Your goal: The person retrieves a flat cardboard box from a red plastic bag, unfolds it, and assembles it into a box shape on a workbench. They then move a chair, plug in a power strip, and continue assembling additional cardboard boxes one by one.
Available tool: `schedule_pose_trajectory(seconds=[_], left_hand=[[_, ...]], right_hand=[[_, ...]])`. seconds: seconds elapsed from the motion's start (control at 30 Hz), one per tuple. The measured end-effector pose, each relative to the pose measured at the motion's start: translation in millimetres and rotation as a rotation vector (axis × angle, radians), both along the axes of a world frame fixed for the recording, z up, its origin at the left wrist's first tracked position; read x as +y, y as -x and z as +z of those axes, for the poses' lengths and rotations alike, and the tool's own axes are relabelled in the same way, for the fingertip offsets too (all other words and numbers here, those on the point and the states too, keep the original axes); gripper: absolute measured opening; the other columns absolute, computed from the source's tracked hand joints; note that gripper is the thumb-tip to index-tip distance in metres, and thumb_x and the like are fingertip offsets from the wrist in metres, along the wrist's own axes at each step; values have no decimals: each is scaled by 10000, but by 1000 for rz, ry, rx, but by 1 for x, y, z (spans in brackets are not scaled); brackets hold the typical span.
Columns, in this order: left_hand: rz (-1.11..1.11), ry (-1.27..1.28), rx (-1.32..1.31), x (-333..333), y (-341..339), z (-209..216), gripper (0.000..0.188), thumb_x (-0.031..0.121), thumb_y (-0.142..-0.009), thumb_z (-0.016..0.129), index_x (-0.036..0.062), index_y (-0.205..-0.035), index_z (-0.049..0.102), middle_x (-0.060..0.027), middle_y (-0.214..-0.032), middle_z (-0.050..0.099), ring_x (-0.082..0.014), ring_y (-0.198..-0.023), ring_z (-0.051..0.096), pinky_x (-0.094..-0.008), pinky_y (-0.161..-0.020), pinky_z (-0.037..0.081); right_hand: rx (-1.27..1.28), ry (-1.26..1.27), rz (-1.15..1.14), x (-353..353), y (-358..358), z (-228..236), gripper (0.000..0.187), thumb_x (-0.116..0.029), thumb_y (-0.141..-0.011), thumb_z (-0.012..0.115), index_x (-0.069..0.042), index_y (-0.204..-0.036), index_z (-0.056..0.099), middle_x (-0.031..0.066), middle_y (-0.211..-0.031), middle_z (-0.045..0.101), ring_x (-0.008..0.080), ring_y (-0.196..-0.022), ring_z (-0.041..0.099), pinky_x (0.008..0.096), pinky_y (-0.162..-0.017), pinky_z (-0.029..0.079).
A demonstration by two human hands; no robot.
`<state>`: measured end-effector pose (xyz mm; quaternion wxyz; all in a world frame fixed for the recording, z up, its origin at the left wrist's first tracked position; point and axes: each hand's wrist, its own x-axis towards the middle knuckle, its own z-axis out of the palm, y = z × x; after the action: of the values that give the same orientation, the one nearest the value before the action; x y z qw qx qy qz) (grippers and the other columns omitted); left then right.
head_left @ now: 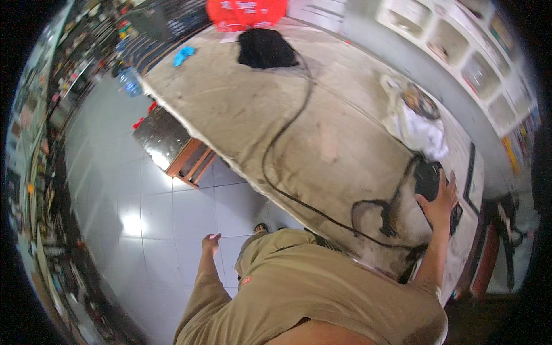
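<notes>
My right hand (439, 202) reaches over the right end of a cloth-covered table (328, 144). Its thumb and fingers are spread across a dark object (428, 179) whose kind I cannot make out. Low at my side, over the floor, hangs my left hand (211, 244); it is small and blurred, and nothing shows in it. A long dark cord (273, 146) winds along the table from a folded black cloth (265, 48) at the far end to the near right corner. Dark scorch-like stains (388, 215) lie left of my right hand.
Beyond my right hand lies a bundled white cloth (420, 129). A bright red bag (246, 14) and a blue scrap (184, 56) are at the far end. Left of the table stand a wooden stool (190, 164) and a clear plastic bottle (130, 82). White wall cubbies (448, 43) line the right.
</notes>
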<state>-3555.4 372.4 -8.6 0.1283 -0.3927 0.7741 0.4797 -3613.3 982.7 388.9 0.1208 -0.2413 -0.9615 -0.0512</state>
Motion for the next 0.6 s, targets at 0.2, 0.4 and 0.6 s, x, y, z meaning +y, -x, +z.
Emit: schedule_pose_trajectory(seconds=[0.2, 0.4, 0.6], left_hand=[[-64, 83, -170, 2, -45, 28, 491, 344, -751, 638, -10, -1078, 550, -177, -1032, 596, -253, -948, 570, -354, -817, 438], [-659, 381, -541, -35, -164, -31, 303, 343, -882, 357, 244, -1104, 538, -91, -1008, 584, -274, -902, 559, -360, -771, 445], [460, -166, -442, -35, -251, -31, 253, 335, -798, 534, 84, -810, 557, -68, -687, 529, -198, -591, 498, -346, -537, 422]], right_hand=[[176, 208, 678, -68, 85, 17, 878, -203, -608, 739, -116, -1338, 258, 149, -1392, 194, 340, -1269, 211, 425, -1034, 216], [96, 260, 1144, -186, 177, -6, 850, -338, -636, 727, -89, -1320, 288, 177, -1362, 247, 341, -1259, 237, 412, -1029, 218], [-2, 231, 1547, -342, 246, -23, 856, -466, -684, 649, -149, -1356, 225, 186, -1390, 171, 374, -1268, 185, 477, -1025, 180]])
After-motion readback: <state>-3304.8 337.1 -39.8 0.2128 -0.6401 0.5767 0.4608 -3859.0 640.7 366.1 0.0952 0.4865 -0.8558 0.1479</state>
